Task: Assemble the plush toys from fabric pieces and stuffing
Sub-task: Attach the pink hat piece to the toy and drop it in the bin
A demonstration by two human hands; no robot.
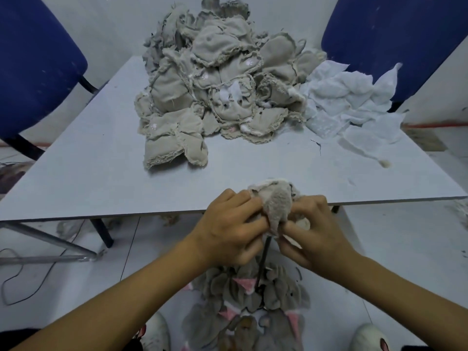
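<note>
a: gripping the grey plush piece (276,206) at the near table (101,173) edge, just past it. left hand (228,229) curled round the left side, right hand (316,231) pinching the right, fingers pressed into the fabric.

b: and a thin dark rod (262,259) poking down from under it, toward the heap of turned pieces (253,307) on the floor.

a: could tear a seam if pushed too hard. could also slip off the rod and drop.

b: or get mixed with the beige inside-out pile (207,92) far on the table, beside the white stuffing sheets (354,102) at far right.
</note>
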